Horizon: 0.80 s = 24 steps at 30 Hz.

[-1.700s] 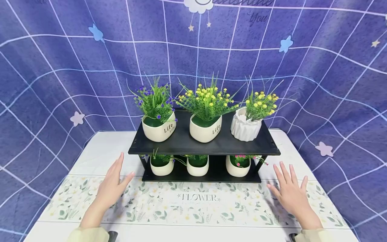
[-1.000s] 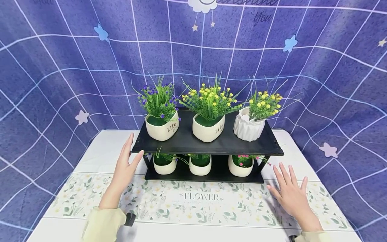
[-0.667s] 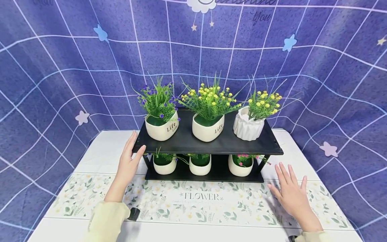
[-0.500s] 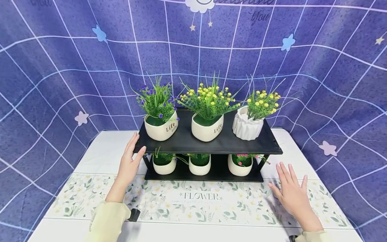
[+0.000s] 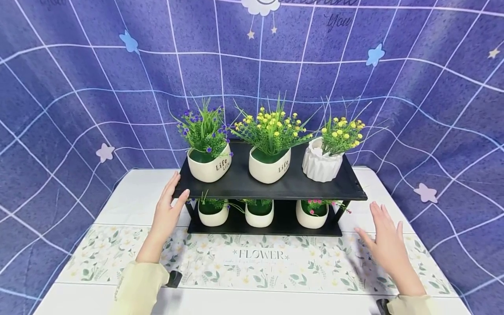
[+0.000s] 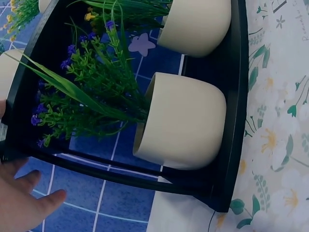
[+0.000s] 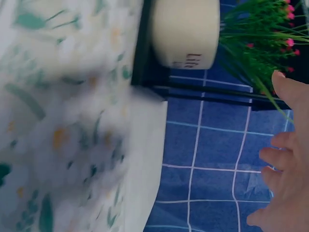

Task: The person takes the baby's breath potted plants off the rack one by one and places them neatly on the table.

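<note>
A black two-tier plant shelf [image 5: 275,191] stands on the table with potted flowers on both tiers. My left hand [image 5: 167,215] is at its left end, thumb on the front corner of the upper board and fingers along the side edge; in the left wrist view the lower fingers [image 6: 50,200] spread loosely beside the frame. Off the right end, my right hand [image 5: 387,245] is held above the table, fingers extended and apart from the shelf. The upper tier bears a purple-flowered pot [image 5: 208,168], a yellow-flowered pot [image 5: 267,169] and a white ribbed pot [image 5: 320,166].
Three cream pots stand on the lower tier, including one with pink flowers [image 5: 311,218]. A floral "FLOWER" runner [image 5: 256,273] crosses the white table [image 5: 118,197]. Behind and at both sides hangs a blue gridded cloth [image 5: 252,74].
My left hand moved right and forward to the shelf's left corner and stayed there. The right hand turned and shifted slightly right and forward, nearer the shelf's right end.
</note>
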Each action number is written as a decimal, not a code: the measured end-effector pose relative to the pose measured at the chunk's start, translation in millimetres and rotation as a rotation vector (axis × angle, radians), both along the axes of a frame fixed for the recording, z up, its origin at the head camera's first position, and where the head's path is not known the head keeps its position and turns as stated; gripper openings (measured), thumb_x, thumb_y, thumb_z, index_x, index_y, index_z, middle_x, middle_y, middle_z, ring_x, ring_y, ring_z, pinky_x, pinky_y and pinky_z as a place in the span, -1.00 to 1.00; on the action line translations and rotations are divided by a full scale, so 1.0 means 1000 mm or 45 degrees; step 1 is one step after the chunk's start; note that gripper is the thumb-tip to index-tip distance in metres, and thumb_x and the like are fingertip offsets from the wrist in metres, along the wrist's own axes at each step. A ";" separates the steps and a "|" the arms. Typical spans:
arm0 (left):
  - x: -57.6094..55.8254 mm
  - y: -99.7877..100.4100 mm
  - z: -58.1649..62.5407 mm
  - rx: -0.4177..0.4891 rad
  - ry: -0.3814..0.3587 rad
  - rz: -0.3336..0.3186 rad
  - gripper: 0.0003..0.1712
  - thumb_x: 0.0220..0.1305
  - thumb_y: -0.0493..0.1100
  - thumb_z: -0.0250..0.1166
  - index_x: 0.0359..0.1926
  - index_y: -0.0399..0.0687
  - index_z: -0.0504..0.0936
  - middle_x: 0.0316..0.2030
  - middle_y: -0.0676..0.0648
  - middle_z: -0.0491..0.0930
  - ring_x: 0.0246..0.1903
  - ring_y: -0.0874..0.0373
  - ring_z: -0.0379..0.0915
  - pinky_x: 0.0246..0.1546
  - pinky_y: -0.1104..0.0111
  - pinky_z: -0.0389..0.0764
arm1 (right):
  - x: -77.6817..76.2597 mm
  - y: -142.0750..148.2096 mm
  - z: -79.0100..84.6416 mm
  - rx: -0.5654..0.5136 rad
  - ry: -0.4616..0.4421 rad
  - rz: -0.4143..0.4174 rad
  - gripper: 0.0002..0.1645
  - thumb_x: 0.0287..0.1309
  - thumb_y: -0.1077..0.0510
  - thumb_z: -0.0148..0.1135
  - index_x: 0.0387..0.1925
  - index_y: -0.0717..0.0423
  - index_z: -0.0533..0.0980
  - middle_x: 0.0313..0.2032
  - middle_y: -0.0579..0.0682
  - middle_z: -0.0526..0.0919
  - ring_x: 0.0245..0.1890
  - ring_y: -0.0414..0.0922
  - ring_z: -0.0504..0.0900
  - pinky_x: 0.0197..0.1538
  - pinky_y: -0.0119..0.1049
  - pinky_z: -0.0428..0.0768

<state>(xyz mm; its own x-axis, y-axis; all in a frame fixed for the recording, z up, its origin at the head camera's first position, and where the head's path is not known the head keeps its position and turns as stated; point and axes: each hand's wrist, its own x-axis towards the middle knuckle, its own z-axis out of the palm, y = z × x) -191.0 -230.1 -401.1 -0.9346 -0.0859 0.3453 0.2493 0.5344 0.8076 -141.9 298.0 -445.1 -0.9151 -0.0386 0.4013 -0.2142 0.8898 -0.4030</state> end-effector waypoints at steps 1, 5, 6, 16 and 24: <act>0.000 0.000 0.000 -0.006 -0.002 0.003 -0.31 0.45 -0.02 0.08 0.49 -0.10 0.12 0.53 -0.10 -0.02 0.50 -0.10 -0.10 0.42 -0.06 0.13 | -0.001 -0.001 0.003 -0.039 0.007 -0.019 -0.08 0.30 -0.05 0.17 0.47 0.31 0.01 0.41 0.40 0.12 0.49 0.27 -0.04 0.38 0.46 -0.26; 0.000 -0.002 0.000 -0.045 -0.007 0.022 -0.29 0.44 0.02 0.09 0.49 -0.07 0.11 0.53 -0.08 -0.02 0.51 -0.11 -0.12 0.45 -0.11 0.04 | -0.005 -0.005 0.016 -0.215 0.086 -0.205 -0.17 0.23 0.07 0.24 0.42 0.29 0.16 0.31 0.45 0.28 0.31 0.41 0.24 0.33 0.31 0.17; 0.000 -0.002 -0.001 -0.053 -0.010 0.025 -0.28 0.44 0.04 0.09 0.50 -0.06 0.10 0.53 -0.06 -0.03 0.51 -0.11 -0.13 0.45 -0.12 0.01 | -0.006 -0.006 0.020 -0.258 0.123 -0.257 -0.22 0.21 0.10 0.26 0.39 0.28 0.23 0.28 0.44 0.34 0.25 0.42 0.31 0.27 0.28 0.27; -0.001 -0.001 -0.001 -0.042 -0.021 0.037 -0.26 0.45 0.07 0.08 0.51 -0.04 0.07 0.53 -0.07 -0.02 0.52 -0.11 -0.16 0.46 -0.13 -0.03 | -0.016 -0.015 0.050 -0.702 0.210 -0.333 -0.39 0.24 0.17 0.25 0.32 0.11 0.39 0.26 0.15 0.48 0.21 -0.56 0.39 0.20 -0.80 0.28; 0.000 -0.001 -0.003 -0.038 -0.037 0.051 -0.25 0.44 0.10 0.07 0.52 0.00 0.05 0.53 -0.07 -0.03 0.52 -0.10 -0.17 0.47 -0.12 -0.03 | -0.029 -0.026 0.067 -0.843 0.180 -0.232 -0.33 0.20 0.22 0.30 0.34 0.11 0.37 0.30 0.08 0.46 0.24 -0.50 0.41 0.24 -0.72 0.32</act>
<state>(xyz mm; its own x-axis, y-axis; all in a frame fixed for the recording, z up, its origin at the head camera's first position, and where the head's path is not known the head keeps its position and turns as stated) -191.1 -231.5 -403.9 -0.9403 -0.1132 0.3209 0.2040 0.5672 0.7979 -170.5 271.8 -378.1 -0.8208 0.4045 0.4032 -0.1754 0.4933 -0.8520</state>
